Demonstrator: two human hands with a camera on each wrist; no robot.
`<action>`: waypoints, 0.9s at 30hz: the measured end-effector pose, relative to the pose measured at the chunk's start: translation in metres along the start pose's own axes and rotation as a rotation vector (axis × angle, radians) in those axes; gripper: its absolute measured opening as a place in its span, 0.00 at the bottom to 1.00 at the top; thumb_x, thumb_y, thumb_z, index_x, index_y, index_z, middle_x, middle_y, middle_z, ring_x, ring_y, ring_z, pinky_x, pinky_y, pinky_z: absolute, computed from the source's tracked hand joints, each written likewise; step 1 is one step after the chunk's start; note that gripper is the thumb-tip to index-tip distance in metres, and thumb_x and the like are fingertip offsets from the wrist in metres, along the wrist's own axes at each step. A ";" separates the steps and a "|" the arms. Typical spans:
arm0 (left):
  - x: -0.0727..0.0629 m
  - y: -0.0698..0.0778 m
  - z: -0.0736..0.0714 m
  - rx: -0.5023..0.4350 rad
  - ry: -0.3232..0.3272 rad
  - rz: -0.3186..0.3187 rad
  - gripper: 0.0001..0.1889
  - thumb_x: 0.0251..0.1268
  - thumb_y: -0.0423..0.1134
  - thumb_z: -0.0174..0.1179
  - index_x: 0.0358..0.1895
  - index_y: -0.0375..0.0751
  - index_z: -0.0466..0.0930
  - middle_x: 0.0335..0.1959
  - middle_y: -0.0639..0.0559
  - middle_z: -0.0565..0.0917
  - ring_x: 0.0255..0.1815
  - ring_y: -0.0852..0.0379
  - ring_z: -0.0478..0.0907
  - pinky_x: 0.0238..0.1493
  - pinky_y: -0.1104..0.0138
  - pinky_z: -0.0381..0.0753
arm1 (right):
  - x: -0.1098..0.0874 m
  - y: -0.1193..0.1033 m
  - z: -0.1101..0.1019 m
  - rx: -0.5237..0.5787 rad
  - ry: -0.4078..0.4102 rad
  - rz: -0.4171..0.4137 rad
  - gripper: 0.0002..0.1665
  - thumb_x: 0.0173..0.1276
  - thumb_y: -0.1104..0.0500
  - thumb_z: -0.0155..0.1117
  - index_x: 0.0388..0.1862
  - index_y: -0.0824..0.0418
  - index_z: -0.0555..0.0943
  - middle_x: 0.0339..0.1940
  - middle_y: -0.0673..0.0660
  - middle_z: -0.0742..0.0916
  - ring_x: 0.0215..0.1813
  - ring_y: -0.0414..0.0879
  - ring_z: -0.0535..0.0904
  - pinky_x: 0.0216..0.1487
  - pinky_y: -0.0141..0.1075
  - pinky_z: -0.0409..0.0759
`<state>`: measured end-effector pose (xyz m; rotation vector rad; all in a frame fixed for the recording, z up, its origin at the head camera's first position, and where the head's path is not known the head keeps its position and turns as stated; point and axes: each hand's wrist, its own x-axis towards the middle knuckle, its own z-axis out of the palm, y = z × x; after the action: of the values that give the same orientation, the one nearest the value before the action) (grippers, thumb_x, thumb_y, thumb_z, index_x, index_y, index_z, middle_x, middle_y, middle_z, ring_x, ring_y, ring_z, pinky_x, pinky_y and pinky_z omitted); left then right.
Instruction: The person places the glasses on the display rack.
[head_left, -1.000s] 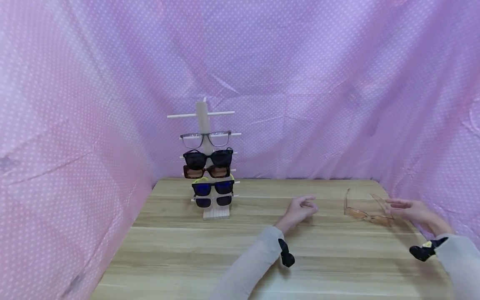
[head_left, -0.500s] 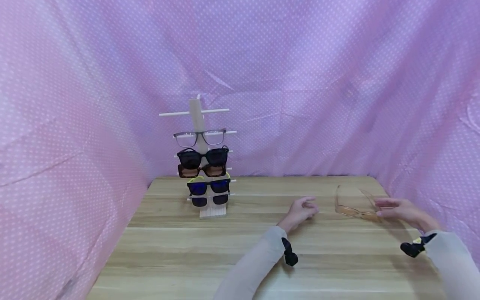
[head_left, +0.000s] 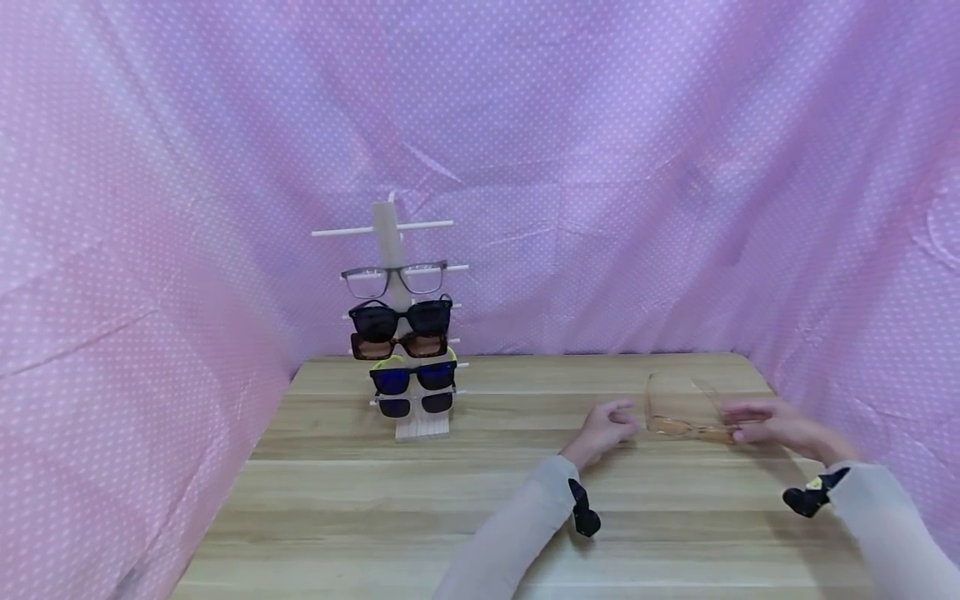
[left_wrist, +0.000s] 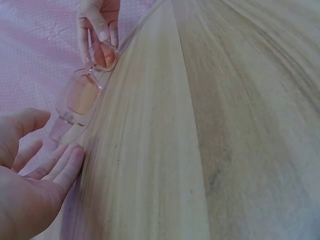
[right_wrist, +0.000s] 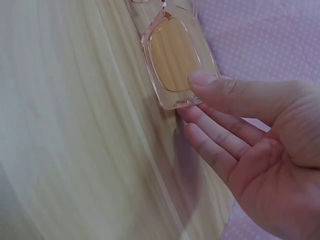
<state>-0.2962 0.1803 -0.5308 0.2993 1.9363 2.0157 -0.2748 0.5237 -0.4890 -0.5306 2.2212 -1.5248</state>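
Pale wood grain runs across the table (head_left: 360, 500), its planks long and smooth, with pink dotted cloth (head_left: 120, 275) hanging slack along its left edge, back and right side. Toward the back left stands a wooden rack (head_left: 390, 242) with thin white crossbars; its top bar is bare, and below hang clear grey-rimmed glasses (head_left: 393, 279), black sunglasses (head_left: 401, 318), a brown-lensed pair (head_left: 397, 345), a blue-lensed pair (head_left: 412, 377) and a dark pair (head_left: 408, 405) at the bottom. In front of the rack the tabletop lies wide and bare to the near edge.

Right of centre, the left hand (head_left: 606, 429) rests low over the wood, fingers loosely spread and gripping nothing; in the left wrist view its fingertips (left_wrist: 70, 160) lie just beside the near end of the peach glasses (head_left: 686, 417), whether touching I cannot tell. These glasses have a translucent peach plastic frame with rounded rectangular lenses and sit near the table's right back corner, close to the cloth.

At the far right, the right hand (head_left: 776, 425) pinches the frame's outer corner between thumb (right_wrist: 235, 92) and fingers, the palm otherwise open. Little room remains between that hand and the right-hand drape.
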 end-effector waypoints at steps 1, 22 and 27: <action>0.000 -0.001 -0.001 0.005 0.001 0.003 0.25 0.63 0.23 0.66 0.64 0.36 0.79 0.41 0.44 0.89 0.41 0.57 0.86 0.47 0.64 0.91 | 0.003 -0.001 0.002 0.000 -0.012 -0.007 0.37 0.73 0.75 0.55 0.60 0.32 0.77 0.57 0.34 0.86 0.56 0.30 0.83 0.54 0.25 0.84; -0.001 0.002 -0.006 -0.023 0.045 -0.067 0.21 0.60 0.20 0.67 0.57 0.35 0.84 0.34 0.51 0.82 0.31 0.58 0.82 0.41 0.65 0.91 | 0.029 -0.006 0.016 0.150 -0.144 -0.023 0.29 0.74 0.76 0.53 0.71 0.61 0.74 0.62 0.45 0.86 0.61 0.37 0.83 0.59 0.31 0.85; 0.000 0.003 -0.011 -0.002 0.056 -0.038 0.17 0.60 0.22 0.68 0.53 0.34 0.86 0.34 0.51 0.84 0.30 0.61 0.81 0.38 0.67 0.90 | 0.035 -0.008 0.017 0.185 -0.191 -0.065 0.33 0.75 0.77 0.49 0.69 0.48 0.76 0.63 0.45 0.85 0.62 0.37 0.83 0.61 0.32 0.85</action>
<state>-0.3005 0.1703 -0.5289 0.2057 1.9579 2.0219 -0.2954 0.4893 -0.4909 -0.6654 1.9150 -1.6199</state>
